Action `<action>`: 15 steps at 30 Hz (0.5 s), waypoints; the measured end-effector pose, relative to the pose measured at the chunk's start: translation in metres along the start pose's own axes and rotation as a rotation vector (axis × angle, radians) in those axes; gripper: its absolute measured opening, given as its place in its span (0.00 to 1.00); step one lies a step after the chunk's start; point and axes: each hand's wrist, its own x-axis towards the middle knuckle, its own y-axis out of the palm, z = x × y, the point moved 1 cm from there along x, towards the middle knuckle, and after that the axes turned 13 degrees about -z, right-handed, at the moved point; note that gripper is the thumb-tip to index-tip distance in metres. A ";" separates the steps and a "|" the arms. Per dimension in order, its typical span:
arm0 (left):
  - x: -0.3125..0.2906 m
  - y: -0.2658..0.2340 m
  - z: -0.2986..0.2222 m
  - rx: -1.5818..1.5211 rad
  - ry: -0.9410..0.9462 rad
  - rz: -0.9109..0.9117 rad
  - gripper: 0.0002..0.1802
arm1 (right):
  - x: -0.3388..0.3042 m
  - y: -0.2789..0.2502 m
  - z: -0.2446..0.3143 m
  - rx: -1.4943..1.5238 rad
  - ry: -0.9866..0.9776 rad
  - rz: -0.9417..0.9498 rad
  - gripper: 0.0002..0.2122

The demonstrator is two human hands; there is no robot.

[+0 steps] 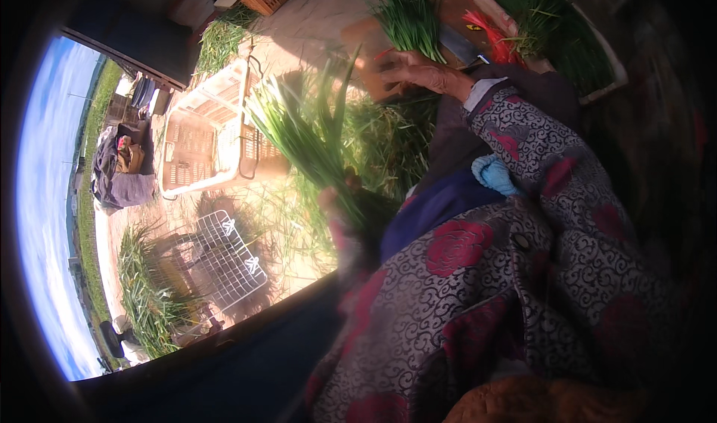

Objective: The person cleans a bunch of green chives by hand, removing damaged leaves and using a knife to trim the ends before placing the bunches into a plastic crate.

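My left hand (331,202), blurred and partly in shadow, is closed around a bunch of chives (302,128) that fans up and to the left, with pale ends by the crate. My right hand (420,75) is stretched out over the near side of a brown board (366,40), its fingers apart and nothing visible in them. Just beyond it lies another bunch of chives (409,21). A wide grey blade (457,45) rests beside that bunch, close to my right wrist. Red plastic strips (494,36) lie to the right of the blade.
A pale plastic crate (202,148) stands to the left. Below it is a white wire rack (228,258), with grass-like leaves (146,296) beside it. Loose leaves (392,135) cover the ground between my hands. A long box of chives (556,31) stands at the far right.
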 end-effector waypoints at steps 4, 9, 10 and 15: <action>0.008 -0.015 0.009 -0.159 -0.095 0.084 0.24 | 0.006 0.031 0.027 0.250 0.024 -0.009 0.13; 0.003 -0.005 0.009 -0.049 -0.175 0.067 0.30 | 0.005 0.029 0.033 -0.022 -0.072 -0.107 0.12; 0.002 -0.004 0.006 0.006 -0.183 0.066 0.31 | 0.003 0.027 0.039 -0.139 -0.107 -0.120 0.12; -0.034 0.042 0.002 0.129 -0.030 -0.289 0.34 | 0.013 -0.003 0.054 -0.251 -0.385 -0.267 0.14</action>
